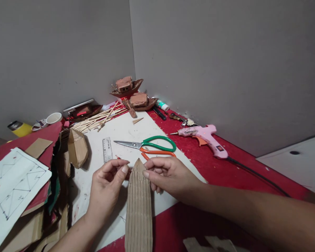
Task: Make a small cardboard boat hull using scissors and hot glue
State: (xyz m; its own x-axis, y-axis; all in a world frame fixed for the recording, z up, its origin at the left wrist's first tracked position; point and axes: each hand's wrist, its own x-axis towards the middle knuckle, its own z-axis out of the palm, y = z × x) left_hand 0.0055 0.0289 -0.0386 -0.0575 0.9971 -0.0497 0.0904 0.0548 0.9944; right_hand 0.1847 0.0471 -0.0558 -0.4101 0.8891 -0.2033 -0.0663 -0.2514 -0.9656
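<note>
Cardboard strip (139, 213), corrugated, pointed, lies between right hand (170, 175), which pinches its edge near the tip, and left hand (107, 183), thumb and forefinger close, hold unclear; scissors (140, 144) just beyond both.

Between the hands (168, 175) I see brown, ridge-striped cardboard (139, 210). Beyond them, green-and-orange-handled scissors (141, 144); rightward, a pink glue gun (212, 141).

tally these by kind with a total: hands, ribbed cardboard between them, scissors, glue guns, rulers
Hands: 2 (left hand, right hand)
Ribbed cardboard between them: 1
Scissors: 1 pair
Glue gun: 1
Ruler: 1
Total: 6
</note>
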